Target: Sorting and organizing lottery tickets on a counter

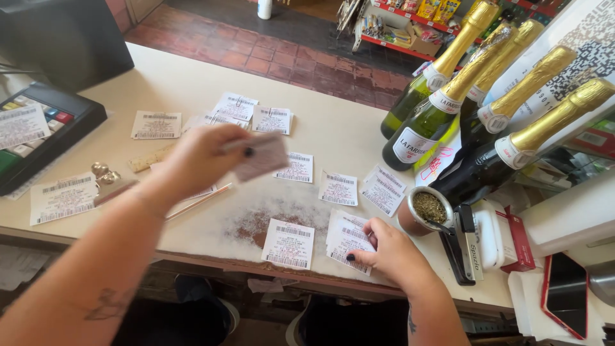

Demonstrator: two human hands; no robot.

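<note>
My left hand (pixel 202 157) is raised over the middle of the cream counter (pixel 333 131), gripping a small white paper slip (pixel 262 156) that is blurred by motion. My right hand (pixel 387 251) rests at the counter's front edge, fingers pressing on a small stack of white printed slips (pixel 346 240). One more slip (pixel 288 243) lies just left of that stack. Several other slips are spread in rows across the counter, such as one (pixel 155 124) at the far left and one (pixel 337 189) in the middle.
Several gold-foiled bottles (pixel 442 109) stand at the right. A cup of green herb with a metal straw (pixel 424 211), a black stapler (pixel 462 247), a red and white box (pixel 512 240) and a phone (pixel 565 295) crowd the right front. A keypad machine (pixel 38 131) sits left, a pencil (pixel 198 202) nearby.
</note>
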